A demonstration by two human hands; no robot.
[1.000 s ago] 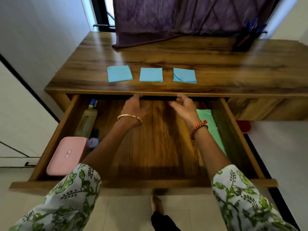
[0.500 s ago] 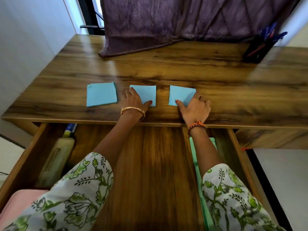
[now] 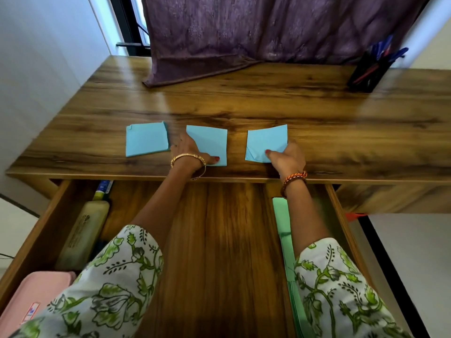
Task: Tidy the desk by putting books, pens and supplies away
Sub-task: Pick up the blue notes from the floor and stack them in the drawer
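Observation:
Three light blue paper squares lie in a row near the front edge of the wooden desk (image 3: 244,106). My left hand (image 3: 189,151) grips the middle blue paper (image 3: 210,142), thumb on its front edge. My right hand (image 3: 288,158) pinches the right blue paper (image 3: 267,142), whose near corner is lifted and creased. The left blue paper (image 3: 146,140) lies untouched beside my left hand. Below the desk the drawer (image 3: 219,240) stands pulled out.
In the drawer lie a yellowish bottle (image 3: 83,232) and a pink case (image 3: 36,293) at the left, and green sheets (image 3: 283,228) at the right. A black pen holder (image 3: 366,71) with pens stands at the back right. A purple curtain (image 3: 244,32) drapes onto the desk's rear.
Both hands rose from the open drawer to the desktop and closed on the middle and right blue papers. The right paper's near corner has lifted.

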